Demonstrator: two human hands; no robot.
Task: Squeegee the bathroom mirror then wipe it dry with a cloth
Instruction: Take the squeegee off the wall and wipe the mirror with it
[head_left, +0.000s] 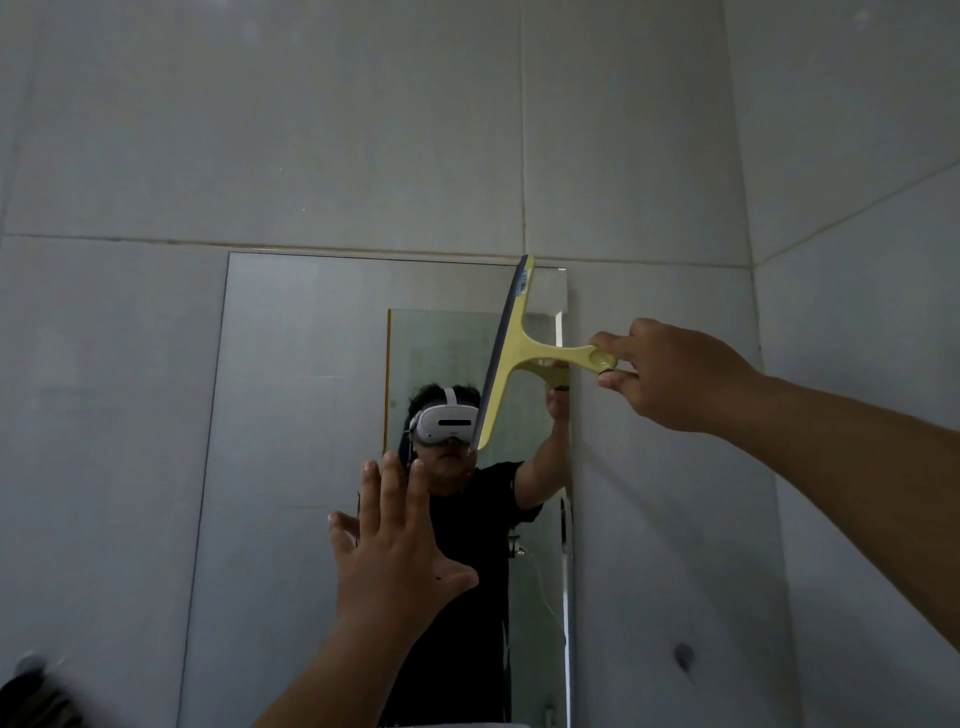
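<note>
The right hand (670, 376) pinches the end of the yellow squeegee (511, 353) handle, its blade standing nearly upright against the upper right part of the mirror (291, 415). The left hand (392, 545) is raised before the glass, fingers spread. Grey wall tiles (363, 130) surround the mirror.

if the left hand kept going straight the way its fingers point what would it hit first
Most likely the wall-mounted rectangular mirror: the left hand is open, fingers spread towards the glass. Remaining gap is unclear.
</note>
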